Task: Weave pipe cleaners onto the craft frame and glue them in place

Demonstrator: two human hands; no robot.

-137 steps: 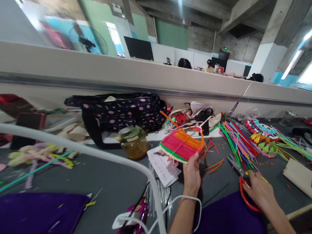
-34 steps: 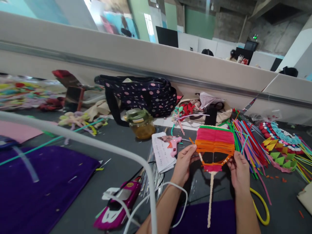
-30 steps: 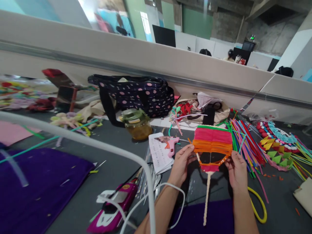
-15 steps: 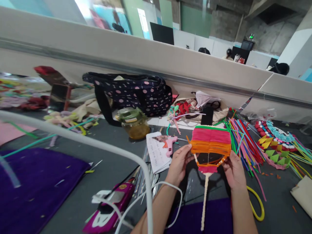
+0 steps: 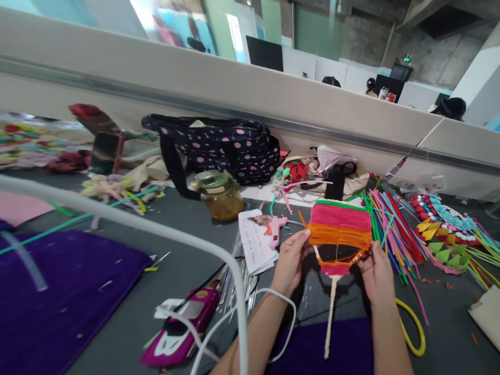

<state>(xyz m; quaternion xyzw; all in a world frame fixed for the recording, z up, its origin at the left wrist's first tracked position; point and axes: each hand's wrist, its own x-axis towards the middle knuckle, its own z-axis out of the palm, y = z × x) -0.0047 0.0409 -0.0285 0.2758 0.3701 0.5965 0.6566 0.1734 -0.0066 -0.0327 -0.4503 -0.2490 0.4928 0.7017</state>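
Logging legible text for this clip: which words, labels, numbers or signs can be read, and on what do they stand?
None can be read.
Printed paper sheet under the pink glue gun: rows of print, too small.
Jar label: blurred.
Green-lit sign on the far wall: too small.

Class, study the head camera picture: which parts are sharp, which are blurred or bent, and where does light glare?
Head view: both hands, left and right, and the woven fan are sharp; the white tube up close is soft and bowed; the partition ledge tilts from wide-angle distortion; the far windows are washed out.
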